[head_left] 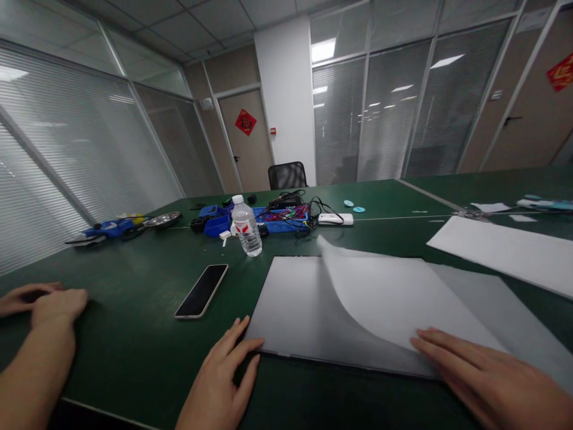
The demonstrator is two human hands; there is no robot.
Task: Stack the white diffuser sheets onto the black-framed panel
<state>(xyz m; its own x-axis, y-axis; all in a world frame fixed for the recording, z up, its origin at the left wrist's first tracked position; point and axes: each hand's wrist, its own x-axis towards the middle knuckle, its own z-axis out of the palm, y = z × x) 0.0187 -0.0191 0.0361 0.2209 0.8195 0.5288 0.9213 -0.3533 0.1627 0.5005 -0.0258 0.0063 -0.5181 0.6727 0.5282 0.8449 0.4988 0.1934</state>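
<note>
an office, shown by slatted blinds (339, 131), a mesh chair (287, 177) and large table (129, 343)

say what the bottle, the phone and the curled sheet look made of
Bottle: probably plastic, glossy, since it is see-through with bright glints. Phone: likely glass-fronted, being smooth and black on top; the rest is unclear. Curled sheet: seemingly paper, matte white, bending softly.

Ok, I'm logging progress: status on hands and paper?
Left hand open, at near left corner of pad. Right hand touching curled sheet, grip unclear. Sheet's left edge raised. Phone and bottle off the pad, leftward.
</note>
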